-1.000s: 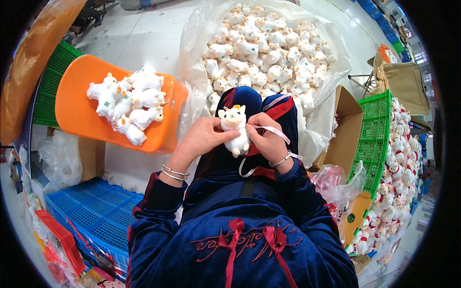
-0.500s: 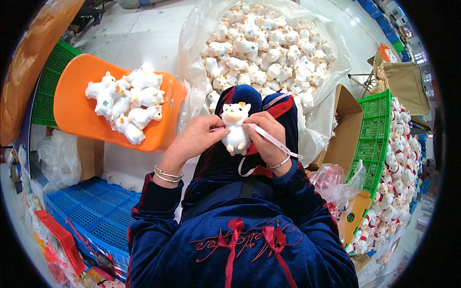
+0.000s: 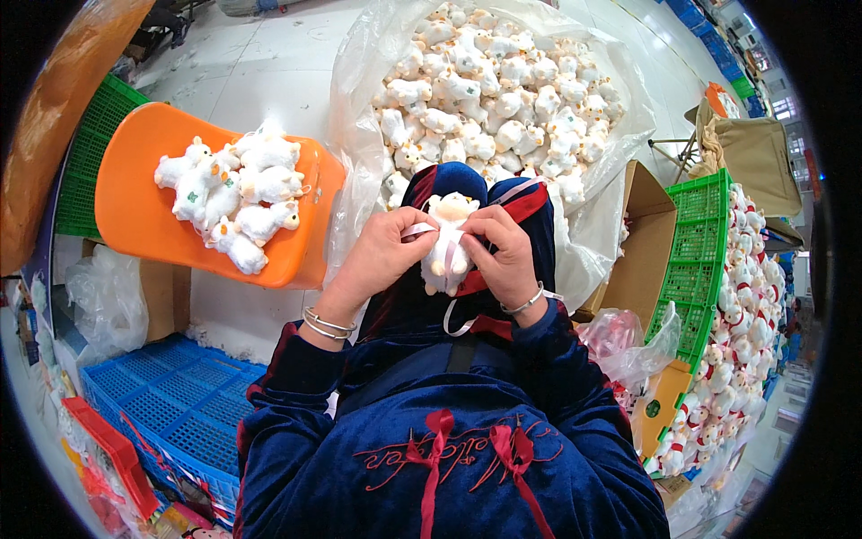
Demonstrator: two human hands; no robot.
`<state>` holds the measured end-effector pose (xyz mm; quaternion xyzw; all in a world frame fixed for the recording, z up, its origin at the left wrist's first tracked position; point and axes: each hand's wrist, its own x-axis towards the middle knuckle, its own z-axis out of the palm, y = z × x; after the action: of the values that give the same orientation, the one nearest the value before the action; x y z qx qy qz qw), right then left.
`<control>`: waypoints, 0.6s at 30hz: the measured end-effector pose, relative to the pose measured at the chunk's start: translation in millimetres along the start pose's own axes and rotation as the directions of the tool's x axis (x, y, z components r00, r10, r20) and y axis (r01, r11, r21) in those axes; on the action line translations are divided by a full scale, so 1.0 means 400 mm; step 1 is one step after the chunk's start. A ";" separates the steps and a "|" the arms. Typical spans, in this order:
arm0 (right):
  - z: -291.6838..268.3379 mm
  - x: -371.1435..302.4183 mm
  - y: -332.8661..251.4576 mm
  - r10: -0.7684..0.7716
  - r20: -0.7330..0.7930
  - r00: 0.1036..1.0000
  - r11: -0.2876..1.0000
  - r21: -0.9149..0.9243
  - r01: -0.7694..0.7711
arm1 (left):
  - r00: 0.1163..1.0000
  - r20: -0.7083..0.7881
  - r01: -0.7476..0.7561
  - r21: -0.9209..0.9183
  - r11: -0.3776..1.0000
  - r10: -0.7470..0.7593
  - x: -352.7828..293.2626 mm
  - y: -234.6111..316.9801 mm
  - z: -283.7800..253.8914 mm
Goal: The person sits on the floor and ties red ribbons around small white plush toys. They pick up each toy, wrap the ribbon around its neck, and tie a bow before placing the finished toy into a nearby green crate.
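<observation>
A small white plush animal point(image 3: 452, 207) with a pale orange tuft stands between my hands over my lap, facing me. Around its neck runs a thin pale pink ribbon point(image 3: 417, 230), crossed at the front, with a strip hanging down the belly. My left hand point(image 3: 384, 253) pinches the ribbon at one side of the neck, thumb and forefinger together. On the other side, my right hand point(image 3: 508, 260) pinches the ribbon close to the toy's chest. The fingers partly cover the crossing.
Ahead lies a large clear plastic bag point(image 3: 355, 99) full of similar plush toys. Several more sit on an orange stool point(image 3: 135, 193) at left. A blue crate point(image 3: 171, 377) stands at lower left. At right are an open cardboard box point(image 3: 643, 216), a green crate point(image 3: 696, 260) and red-scarfed plush toys point(image 3: 745, 305).
Both hands have come closer together in front of the toy's neck. The ribbon, earlier drawn out to the sides, now crosses at the front with a strip down the belly.
</observation>
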<state>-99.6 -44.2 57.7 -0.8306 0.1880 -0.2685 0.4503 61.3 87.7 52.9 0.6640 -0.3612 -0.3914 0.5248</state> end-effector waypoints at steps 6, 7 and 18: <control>-0.013 0.018 0.025 -0.036 0.076 0.996 0.998 0.062 0.031 | 0.984 -0.102 -0.151 -0.071 0.986 0.143 0.020 -0.040 0.034; -0.016 0.024 0.029 -0.058 0.099 0.993 0.996 0.067 0.052 | 0.984 -0.106 -0.149 -0.080 0.986 0.140 0.023 -0.040 0.037; -0.001 0.046 0.048 0.040 0.168 0.985 0.954 0.286 -0.088 | 0.975 -0.053 -0.219 -0.087 0.972 0.215 0.063 -0.040 0.060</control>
<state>-86.6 -64.9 46.7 -0.7673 0.1364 -0.2107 0.5901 51.8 58.5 30.2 0.6039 -0.4017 -0.3334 0.6023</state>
